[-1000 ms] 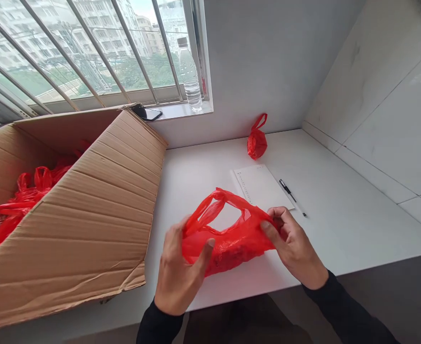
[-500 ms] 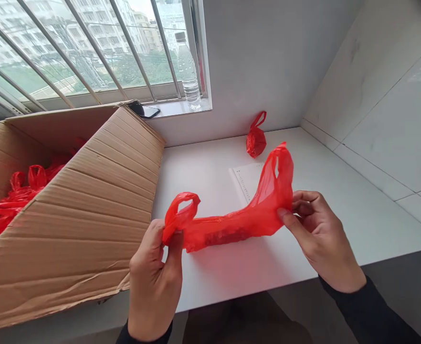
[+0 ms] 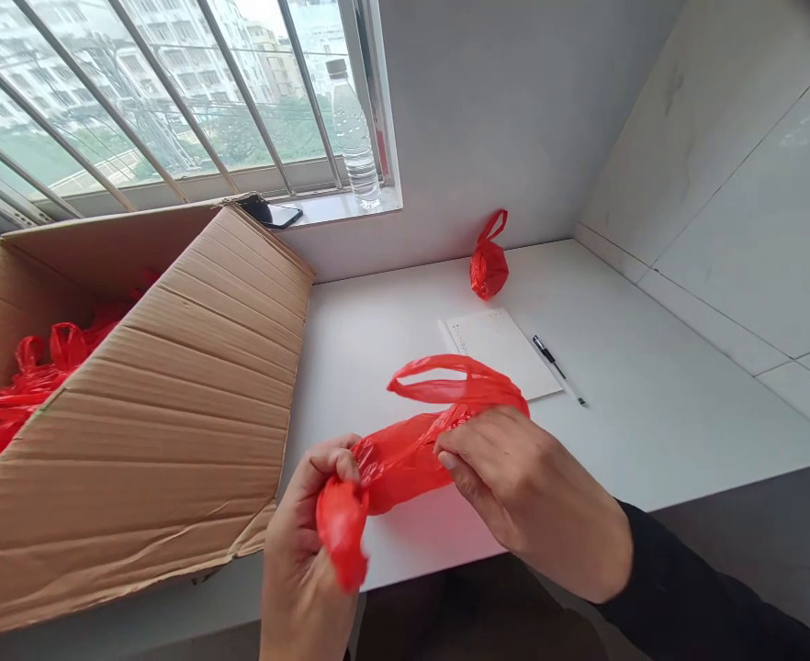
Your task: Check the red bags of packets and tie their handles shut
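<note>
A thin red plastic bag [image 3: 405,450] with loop handles is stretched between my two hands above the front of the white table. My left hand [image 3: 315,542] is closed on its left end, one handle hanging down over the fingers. Near the right end, my right hand [image 3: 515,487] pinches the bag with thumb and fingers, and the other handle loop stands out above it toward the left. Whatever may be inside the bag cannot be made out.
At left, a cardboard box [image 3: 191,404] holds several red bags [image 3: 39,376]. A knotted red bag [image 3: 489,268] sits by the wall on the white table [image 3: 370,340]. A notebook [image 3: 508,349] and pen [image 3: 557,369] lie there. On the windowsill are a bottle [image 3: 354,138] and phone [image 3: 285,217].
My right hand has moved left and turned over, gathering the bag's right end inward. The left handle has flopped downward. The pen and more of the notebook now show.
</note>
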Action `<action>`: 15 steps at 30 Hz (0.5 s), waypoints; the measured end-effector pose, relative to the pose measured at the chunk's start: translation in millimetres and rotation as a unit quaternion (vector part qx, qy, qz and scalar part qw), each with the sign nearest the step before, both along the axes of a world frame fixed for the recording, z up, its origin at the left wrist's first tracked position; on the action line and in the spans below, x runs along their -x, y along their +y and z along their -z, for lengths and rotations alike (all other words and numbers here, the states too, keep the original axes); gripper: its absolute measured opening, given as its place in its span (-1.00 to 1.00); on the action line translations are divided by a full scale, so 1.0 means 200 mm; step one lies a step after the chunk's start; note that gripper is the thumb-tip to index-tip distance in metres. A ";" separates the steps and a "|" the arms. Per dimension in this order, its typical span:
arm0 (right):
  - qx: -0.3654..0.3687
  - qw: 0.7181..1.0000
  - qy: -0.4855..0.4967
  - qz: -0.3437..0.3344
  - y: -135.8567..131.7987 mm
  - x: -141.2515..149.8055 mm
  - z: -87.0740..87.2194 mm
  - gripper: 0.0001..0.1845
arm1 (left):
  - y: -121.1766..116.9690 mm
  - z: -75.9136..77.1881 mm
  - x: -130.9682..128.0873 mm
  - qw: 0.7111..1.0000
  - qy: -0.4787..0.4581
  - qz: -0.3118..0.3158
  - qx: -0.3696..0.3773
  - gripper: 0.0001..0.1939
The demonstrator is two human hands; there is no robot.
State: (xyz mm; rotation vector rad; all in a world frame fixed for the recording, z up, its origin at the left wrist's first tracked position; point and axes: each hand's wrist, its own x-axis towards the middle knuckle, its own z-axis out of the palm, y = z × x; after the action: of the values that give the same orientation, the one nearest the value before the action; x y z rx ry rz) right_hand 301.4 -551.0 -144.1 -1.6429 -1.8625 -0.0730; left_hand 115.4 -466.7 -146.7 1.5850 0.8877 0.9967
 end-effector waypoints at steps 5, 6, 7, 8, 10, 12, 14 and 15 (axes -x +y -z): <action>0.220 0.972 -0.070 0.034 -0.05 0.01 0.01 -0.77 | -0.05 -0.01 -0.02 0.998 -0.001 -0.049 0.048 -0.68; 0.272 0.958 -0.087 0.037 -0.06 0.01 0.02 -0.77 | -0.05 -0.02 -0.03 0.997 0.009 -0.046 0.053 -0.71; 0.306 0.946 -0.100 0.038 -0.05 0.01 0.03 -0.77 | -0.06 -0.03 -0.04 0.998 0.016 -0.039 0.054 -0.73; 0.321 0.940 -0.108 0.039 -0.04 0.00 0.05 -0.73 | -0.06 -0.03 -0.05 0.998 0.015 -0.027 0.054 -0.74; 0.322 0.939 -0.114 0.043 -0.02 0.00 0.08 -0.54 | -0.06 -0.02 -0.06 0.998 0.001 -0.008 0.057 -0.76; 0.322 0.938 -0.121 0.044 0.02 0.01 0.10 -0.39 | -0.07 0.00 -0.06 0.998 -0.008 -0.007 0.061 -0.82; 0.316 0.940 -0.126 0.030 0.07 0.04 0.11 -0.45 | -0.07 0.01 -0.06 0.998 0.008 -0.005 0.060 -0.91; 0.307 0.944 -0.117 0.019 0.10 0.06 0.11 -0.52 | -0.08 0.02 -0.06 0.998 0.022 -0.008 0.053 -0.85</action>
State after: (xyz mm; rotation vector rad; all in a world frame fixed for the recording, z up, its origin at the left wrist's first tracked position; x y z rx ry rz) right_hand 289.2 -531.5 -166.8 -2.1611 -2.1731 0.3459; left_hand 127.4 -481.7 -150.4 1.5167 0.9684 0.9139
